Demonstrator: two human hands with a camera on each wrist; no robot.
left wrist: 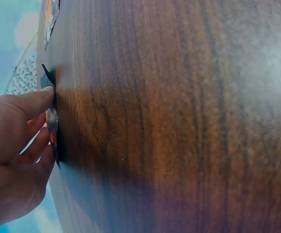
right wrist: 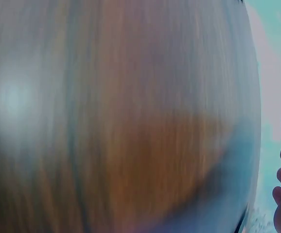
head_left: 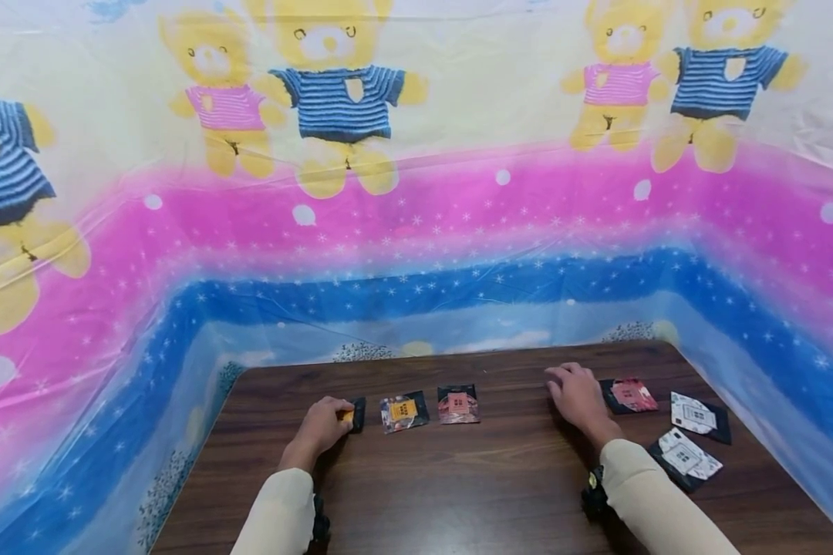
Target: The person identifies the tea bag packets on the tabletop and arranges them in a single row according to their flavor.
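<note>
Left hand [head_left: 326, 420] stretched forward on the tabletop [head_left: 458, 478], fingers [left wrist: 31, 102] curled, pinching a dark packet [head_left: 357, 414] at its left edge, packet lying flat at the fingertips, right hand [head_left: 578, 395] palm-down, fingers relaxed, just left of a red packet [head_left: 630, 395]

desk [head_left: 458, 478]: dark wood grain, smooth, faint sheen
packets [head_left: 403, 411]: glossy foil or plastic, printed, slightly crinkled
backdrop [head_left: 416, 231]: thin shiny plastic sheet, creased, bear print
sleeves [head_left: 652, 501]: matt cream cloth
</note>
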